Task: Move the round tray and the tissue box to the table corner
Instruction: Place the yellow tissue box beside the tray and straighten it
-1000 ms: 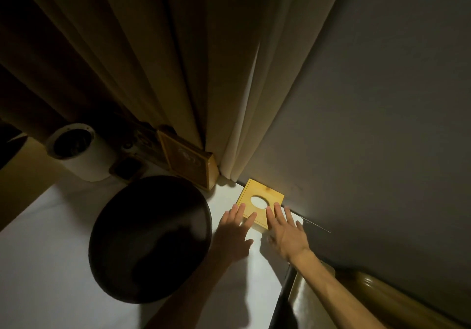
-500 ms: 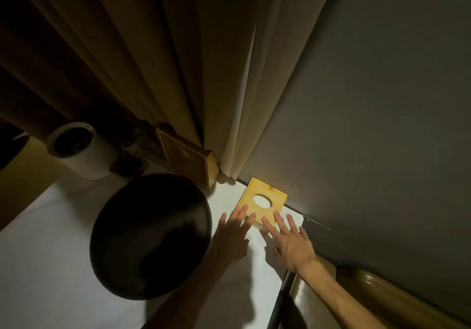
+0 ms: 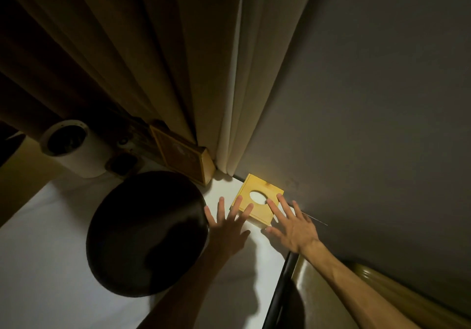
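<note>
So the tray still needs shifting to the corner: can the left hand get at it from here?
Probably yes: the left hand is open, right beside the round tray rim, with nothing between them.

A dim room in a home, most likely a bedroom or sitting room; heavy floor-length curtains [image 3: 158,68] hang in folds across the upper left of the frame, meeting a plain grey wall [image 3: 369,99] that fills the right; below them a white table [image 3: 51,265] runs into the corner, with a white cylindrical appliance [image 3: 74,147] at the left edge and a small wooden picture frame [image 3: 183,158] leaning at the curtain's foot; at the lower right a glossy padded piece of furniture [image 3: 318,303] stands just beside the table; the only light is warm and low, like a lamp's.
</note>
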